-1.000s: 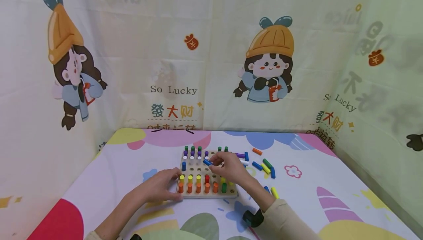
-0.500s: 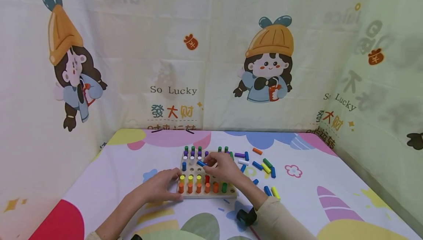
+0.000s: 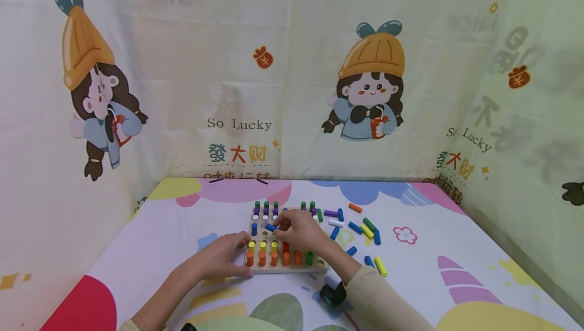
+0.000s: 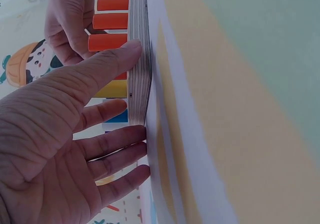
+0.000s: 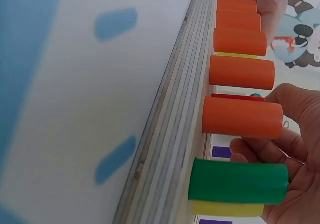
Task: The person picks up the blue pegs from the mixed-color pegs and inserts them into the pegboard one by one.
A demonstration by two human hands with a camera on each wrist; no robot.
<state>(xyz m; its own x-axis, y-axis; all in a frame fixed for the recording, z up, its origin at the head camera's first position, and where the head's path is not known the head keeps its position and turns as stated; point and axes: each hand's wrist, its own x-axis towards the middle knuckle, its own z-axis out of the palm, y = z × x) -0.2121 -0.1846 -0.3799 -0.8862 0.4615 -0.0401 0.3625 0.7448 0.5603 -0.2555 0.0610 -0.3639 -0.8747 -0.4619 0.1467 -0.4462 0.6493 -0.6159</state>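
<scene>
My right hand (image 3: pixel 303 230) pinches a blue peg (image 3: pixel 270 227) between thumb and fingertips, tilted over the wooden pegboard (image 3: pixel 287 271). It is just right of a blue peg (image 3: pixel 254 229) that stands upright in the board's left column. My left hand (image 3: pixel 222 256) rests at the board's left front corner. In the left wrist view its thumb (image 4: pixel 117 59) lies against the board's edge, the other fingers extended along the side. Orange pegs (image 3: pixel 274 259) and a green peg (image 3: pixel 309 258) stand in the front row, with yellow pegs (image 3: pixel 263 247) and a red peg (image 3: pixel 286 246) behind.
Loose pegs lie right of the board, among them a white peg (image 3: pixel 336 223), a purple peg (image 3: pixel 331 214), an orange peg (image 3: pixel 355 208), a yellow peg (image 3: pixel 380 267) and several blue ones. A patterned cloth (image 3: pixel 410 280) covers the table. Printed curtains (image 3: pixel 301 158) hang behind.
My right hand has moved left across the board with the blue peg, toward the upright blue one. The left hand has kept its place.
</scene>
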